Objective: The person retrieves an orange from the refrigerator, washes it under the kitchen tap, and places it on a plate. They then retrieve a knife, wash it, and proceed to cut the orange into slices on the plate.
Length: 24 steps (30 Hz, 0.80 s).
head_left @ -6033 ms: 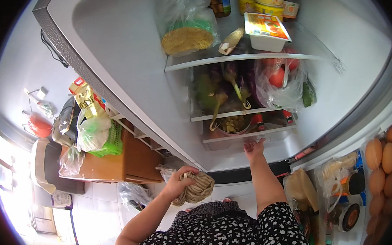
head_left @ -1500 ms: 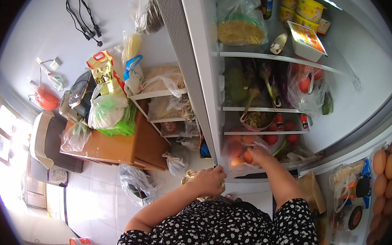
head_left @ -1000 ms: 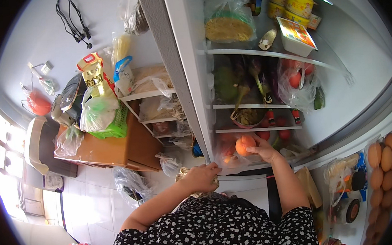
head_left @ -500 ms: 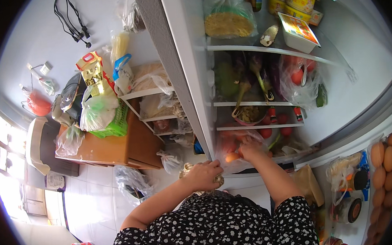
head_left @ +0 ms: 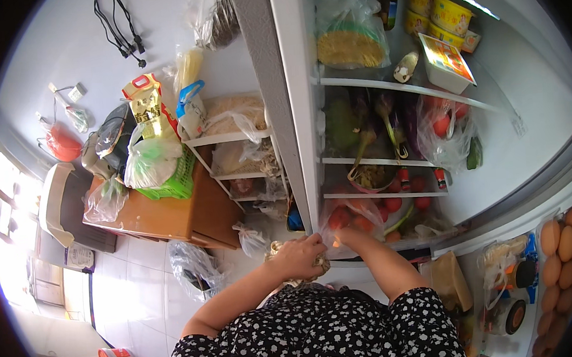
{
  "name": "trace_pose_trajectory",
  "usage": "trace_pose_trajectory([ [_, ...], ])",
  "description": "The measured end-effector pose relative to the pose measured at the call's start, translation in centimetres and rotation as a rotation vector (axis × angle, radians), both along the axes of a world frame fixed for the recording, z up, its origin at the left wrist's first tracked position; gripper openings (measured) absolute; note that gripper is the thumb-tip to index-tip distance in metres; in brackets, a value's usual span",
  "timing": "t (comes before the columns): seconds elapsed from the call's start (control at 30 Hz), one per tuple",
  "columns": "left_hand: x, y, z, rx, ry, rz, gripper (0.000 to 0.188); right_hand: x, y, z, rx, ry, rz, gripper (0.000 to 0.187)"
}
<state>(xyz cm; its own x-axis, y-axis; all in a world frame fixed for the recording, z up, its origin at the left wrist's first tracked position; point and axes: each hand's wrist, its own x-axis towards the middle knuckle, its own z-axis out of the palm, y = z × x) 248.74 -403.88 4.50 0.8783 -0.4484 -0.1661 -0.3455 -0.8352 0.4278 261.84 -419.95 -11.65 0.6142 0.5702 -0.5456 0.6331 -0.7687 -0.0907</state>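
Clear bag (head_left: 355, 206): filmy, red-orange fruit (head_left: 340, 217) inside | left hand (head_left: 300, 256): clutching beige bundle (head_left: 321, 265) | right hand (head_left: 347, 237): grip unclear

Both hands (head_left: 300, 256) (head_left: 350, 236) at open fridge (head_left: 520, 53)

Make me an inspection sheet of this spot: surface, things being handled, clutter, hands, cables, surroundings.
Surface: fridge shelves bearing eggplants, yellow tubs and other food.
Things handled: clear plastic bag with red and orange round produce; beige bundle.
Clutter: plastic-wrapped item on the tiled floor; green basket on a brown cabinet.
Hands: left hand closed on the bundle; right hand at the bag, grip partly hidden.
Cables: black cords on the wall.
Surroundings: bright window left; eggs right.
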Motion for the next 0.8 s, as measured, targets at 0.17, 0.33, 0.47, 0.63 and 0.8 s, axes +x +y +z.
trace_pose_trajectory([
  [0.17, -0.2, 0.1, -0.1, 0.033, 0.035, 0.006, 0.044, 0.0, -1.3, -1.8, 0.044, 0.131, -0.089, 0.040],
  [0.33, -0.1, 0.2, 0.0, 0.039, 0.034, 0.006, 0.044, 0.5, -2.3, -2.6, 0.106, 0.141, -0.161, 0.042],
  [0.47, -0.1, 0.1, -0.6, 0.037, 0.037, -0.010, 0.044, 0.7, -3.2, -2.3, 0.237, 0.108, -0.261, 0.044],
  [0.63, -0.2, 0.4, -0.7, 0.002, 0.064, -0.010, 0.046, 0.5, -4.8, 6.8, 0.532, -0.109, -0.170, 0.055],
  [0.8, 0.0, 0.4, -0.6, 0.048, 0.116, -0.029, 0.056, 0.5, -8.1, 11.8, 1.022, 0.424, -0.728, 0.074],
])
